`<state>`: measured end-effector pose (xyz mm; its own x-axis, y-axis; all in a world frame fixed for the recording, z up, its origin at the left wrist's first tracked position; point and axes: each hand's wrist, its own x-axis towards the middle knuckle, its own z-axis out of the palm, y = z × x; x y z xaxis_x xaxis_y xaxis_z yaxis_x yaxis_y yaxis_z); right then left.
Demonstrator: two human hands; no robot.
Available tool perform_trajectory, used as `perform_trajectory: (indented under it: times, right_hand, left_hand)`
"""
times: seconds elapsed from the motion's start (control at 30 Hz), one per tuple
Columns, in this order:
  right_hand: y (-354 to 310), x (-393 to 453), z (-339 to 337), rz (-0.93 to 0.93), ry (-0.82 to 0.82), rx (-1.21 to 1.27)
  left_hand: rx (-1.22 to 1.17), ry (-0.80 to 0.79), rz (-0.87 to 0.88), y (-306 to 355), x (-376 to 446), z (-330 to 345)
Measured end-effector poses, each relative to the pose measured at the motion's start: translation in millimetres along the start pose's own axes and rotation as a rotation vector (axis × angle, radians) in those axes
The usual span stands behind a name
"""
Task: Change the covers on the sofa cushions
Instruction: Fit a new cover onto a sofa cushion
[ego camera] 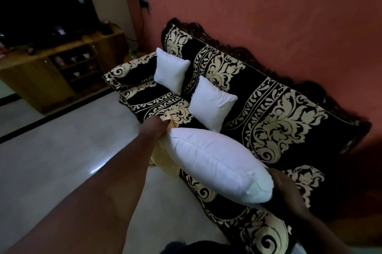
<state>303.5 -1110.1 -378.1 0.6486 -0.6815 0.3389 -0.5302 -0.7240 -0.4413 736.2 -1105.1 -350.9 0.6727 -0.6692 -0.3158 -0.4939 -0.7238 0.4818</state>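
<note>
— What is nearest the camera?

— My left forearm, running from lower left to centre. The left hand (159, 127) grips a yellow cushion cover (165, 156) at the far end of a bare white cushion (219, 163).

— And the right?

— My right hand (284, 187), lower right, cups the cushion's near end; I cannot tell its grip. Two more white cushions (171, 70) (210, 103) lean against the backrest of the black-and-cream sofa (279, 113), centre frame.

Bare forearms (115, 181), no sleeves.
</note>
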Motion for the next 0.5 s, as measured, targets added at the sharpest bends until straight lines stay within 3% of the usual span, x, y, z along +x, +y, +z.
perform_trajectory:
  times: [0.1,0.23,0.37,0.5]
  right_hand:
    - [-18,18,-7,-0.047,0.046,-0.095]
    - [-8,27,3,-0.026,-0.099,-0.183]
    - [-10,37,2,-0.061,-0.131,-0.170]
    - [-19,51,1,-0.014,-0.345,-0.175]
  left_hand:
    - [0.041,-0.032,0.049,13,-18,3]
    - [0.035,-0.147,0.170,53,-51,18]
    - [0.072,-0.215,0.154,93,-81,27]
    - [0.037,-0.211,0.190,112,-103,25]
